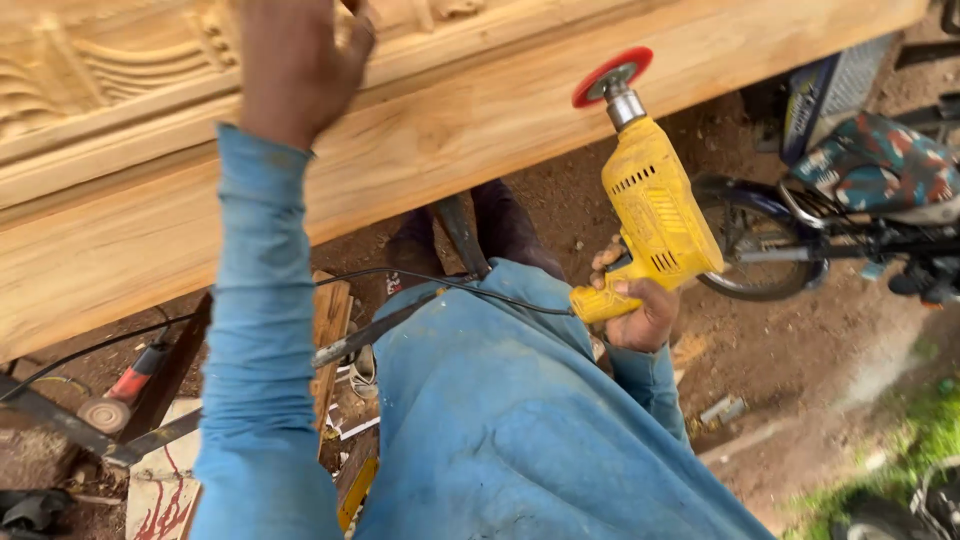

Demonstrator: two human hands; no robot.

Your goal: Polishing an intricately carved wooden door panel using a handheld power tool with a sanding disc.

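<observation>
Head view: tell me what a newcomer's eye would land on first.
The yellow power drill with its red sanding disc, gripped in the right hand at centre right. Above it runs a long carved wooden beam, with the left hand resting on its top.

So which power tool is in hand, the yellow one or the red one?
The yellow drill with the red disc, gripped by the right hand; the red tool lies untouched below.

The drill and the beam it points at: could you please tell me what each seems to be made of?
The drill in the right hand looks like yellow moulded plastic with vent slots, a bare metal neck and a red sanding disc. The beam under the left hand is pale unfinished wood: visible grain and carving.
</observation>
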